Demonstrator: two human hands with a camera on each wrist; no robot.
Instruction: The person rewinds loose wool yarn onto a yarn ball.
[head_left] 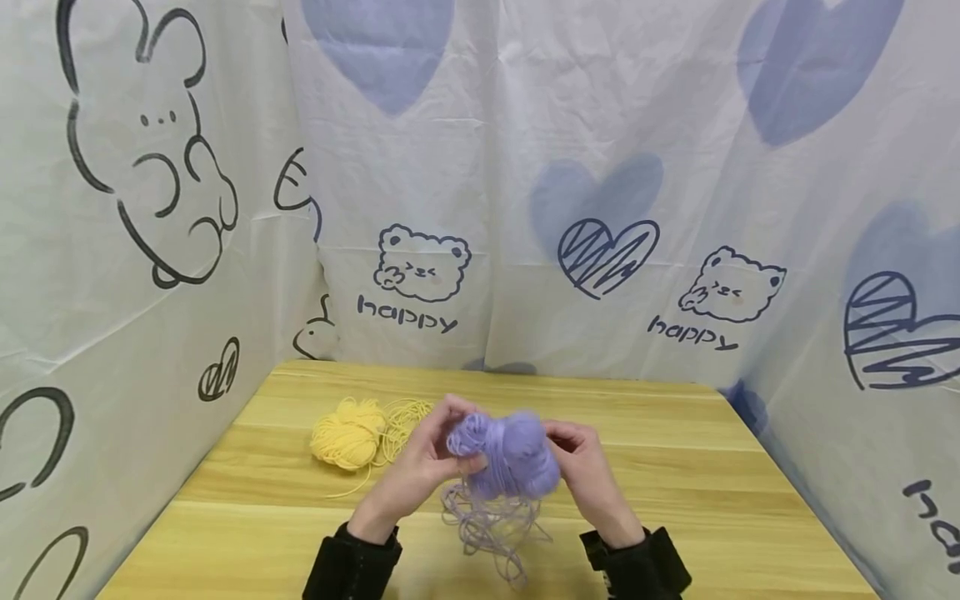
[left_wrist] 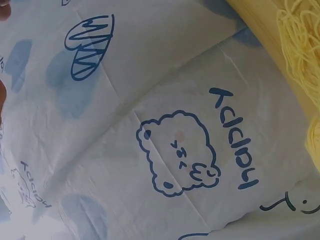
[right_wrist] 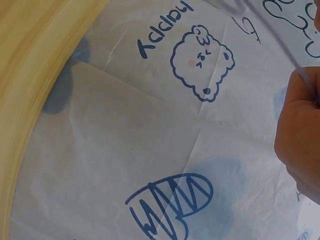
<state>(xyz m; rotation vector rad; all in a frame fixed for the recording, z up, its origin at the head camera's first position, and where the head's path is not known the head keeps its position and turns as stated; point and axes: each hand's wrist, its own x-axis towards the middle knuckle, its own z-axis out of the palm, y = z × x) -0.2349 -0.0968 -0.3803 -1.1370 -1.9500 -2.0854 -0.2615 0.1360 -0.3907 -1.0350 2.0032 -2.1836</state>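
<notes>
A purple yarn ball (head_left: 517, 462) is held up above the front middle of the table. My left hand (head_left: 420, 467) grips its left side, thumb in front and fingers behind. At the ball's right, my right hand (head_left: 588, 471) has its fingers bent in close to the yarn. In the right wrist view a taut purple strand (right_wrist: 280, 42) runs into the bent fingers of that right hand (right_wrist: 300, 140), which pinch it. Below the ball hangs a loose tangle of purple yarn (head_left: 491, 525). Only a sliver of the left hand shows in the left wrist view.
A yellow yarn ball (head_left: 347, 437) lies on the wooden table (head_left: 675, 492) at the left, beside loose yellow strands (head_left: 401, 421). Printed white cloth (head_left: 510, 325) hangs round the table's back and sides.
</notes>
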